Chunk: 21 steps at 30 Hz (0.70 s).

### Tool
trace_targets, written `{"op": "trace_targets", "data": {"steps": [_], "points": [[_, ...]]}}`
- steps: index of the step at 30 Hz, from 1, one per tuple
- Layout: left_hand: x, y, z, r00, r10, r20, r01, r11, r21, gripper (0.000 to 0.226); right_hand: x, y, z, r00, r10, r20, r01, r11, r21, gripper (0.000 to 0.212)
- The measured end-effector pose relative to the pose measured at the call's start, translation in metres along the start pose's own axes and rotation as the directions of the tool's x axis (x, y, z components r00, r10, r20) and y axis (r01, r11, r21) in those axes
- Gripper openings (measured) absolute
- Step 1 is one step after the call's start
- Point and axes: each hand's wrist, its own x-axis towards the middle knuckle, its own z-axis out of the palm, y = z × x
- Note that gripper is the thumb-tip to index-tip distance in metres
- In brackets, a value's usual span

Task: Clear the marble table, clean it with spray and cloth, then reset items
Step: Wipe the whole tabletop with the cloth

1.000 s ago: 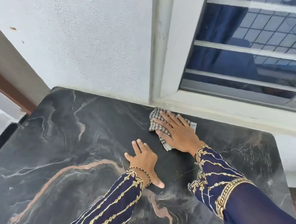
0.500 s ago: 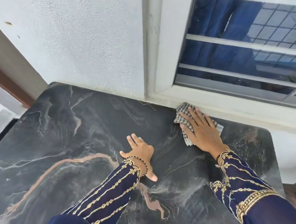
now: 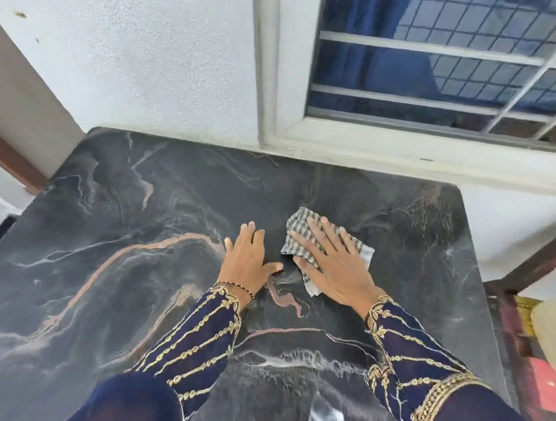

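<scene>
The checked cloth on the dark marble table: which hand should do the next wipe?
Probably the right hand. It already lies flat on the grey checked cloth, pressing it onto the dark marble table. The left hand rests bare on the stone beside it, apparently just bracing.

Bare marble table (image 3: 100, 260) all round, only left hand (image 3: 247, 258) and right hand (image 3: 332, 264) on checked cloth (image 3: 296, 233) mid-top, wall (image 3: 131, 57) and window sill (image 3: 412, 156) bounding far edge

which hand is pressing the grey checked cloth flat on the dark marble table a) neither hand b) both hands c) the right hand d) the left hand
c: the right hand lies spread on the grey checked cloth, while the left hand rests bare on the dark marble table beside it.
</scene>
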Motion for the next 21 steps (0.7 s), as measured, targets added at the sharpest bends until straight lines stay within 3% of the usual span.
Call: {"op": "trace_targets", "data": {"steps": [3,13,21], "points": [[-0.058,-0.012,0.016,0.993,0.025,-0.111,-0.029,0.999,-0.035,0.042,-0.047,-0.033,0.005,0.999,-0.038,-0.005,0.038,0.999,0.016,0.060],[-0.193,-0.039,0.017,0.995,-0.011,-0.098,0.011,1.000,0.000,0.043,-0.192,-0.137,0.017,0.986,-0.166,0.002,0.165,0.985,0.043,0.055],[-0.225,-0.024,0.017,0.993,0.057,-0.101,-0.052,0.997,0.051,0.033,-0.275,-0.141,0.022,0.964,-0.263,0.037,0.262,0.965,0.029,0.055]]}}
